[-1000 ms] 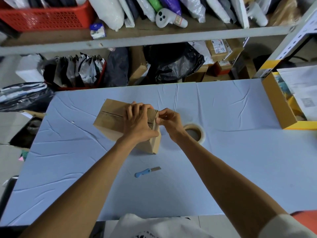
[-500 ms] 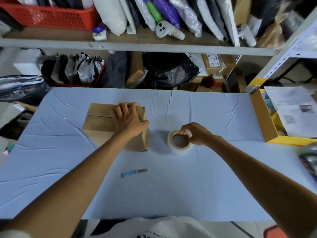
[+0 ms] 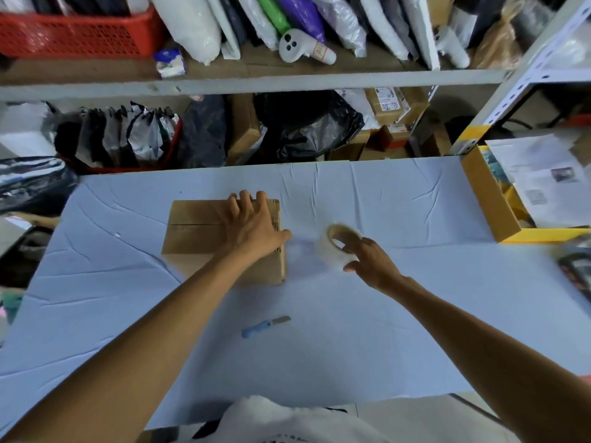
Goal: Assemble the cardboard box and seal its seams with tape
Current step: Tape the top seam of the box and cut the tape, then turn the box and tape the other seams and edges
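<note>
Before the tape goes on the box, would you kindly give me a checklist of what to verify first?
1. Flaps of the brown cardboard box closed, top seam meeting: ok.
2. Left hand pressing flat on the box top: ok.
3. Right hand gripping the clear tape roll: ok.
4. Free tape end found: cannot tell, the roll is blurred.
5. Top seam already taped: cannot tell.
6. Blue-handled knife lying on the light blue table, probably reachable: ok.

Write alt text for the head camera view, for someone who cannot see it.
A person's left hand presses flat on a cardboard box on a blue table, while the right hand grips a tape roll beside it. A blue-handled knife lies nearer the person.
</note>
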